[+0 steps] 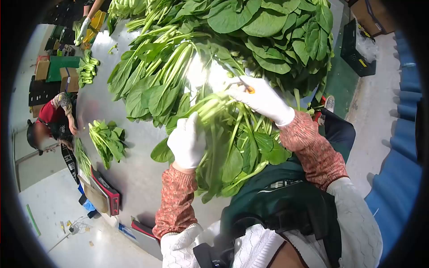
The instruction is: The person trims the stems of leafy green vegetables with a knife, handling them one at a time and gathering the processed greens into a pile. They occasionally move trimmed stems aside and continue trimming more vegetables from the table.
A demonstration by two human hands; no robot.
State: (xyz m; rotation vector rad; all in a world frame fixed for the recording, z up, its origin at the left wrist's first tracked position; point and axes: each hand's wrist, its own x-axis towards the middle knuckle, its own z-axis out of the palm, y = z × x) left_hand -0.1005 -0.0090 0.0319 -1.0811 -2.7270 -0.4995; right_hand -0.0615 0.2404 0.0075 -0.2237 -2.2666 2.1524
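Observation:
My left hand (187, 140), in a white glove, is closed around a bunch of leafy greens (210, 109), near its pale stems. The bunch's leaves hang down toward my apron. Also gloved, my right hand (264, 100) is closed at the stem ends, with a small orange object (250, 90) showing between the fingers; its kind is mostly hidden. Below both hands lie more loose green leaves (250, 149). A big heap of leafy greens (272, 33) rises just beyond my right hand, its stems facing left.
The metal table (143, 152) carries a separate bunch of greens (107, 140) at left and another bunch (88, 69) farther off. A red-edged scale (105, 192) stands at the table's edge. A co-worker (51, 118) works at left. A black crate (357, 49) stands at right.

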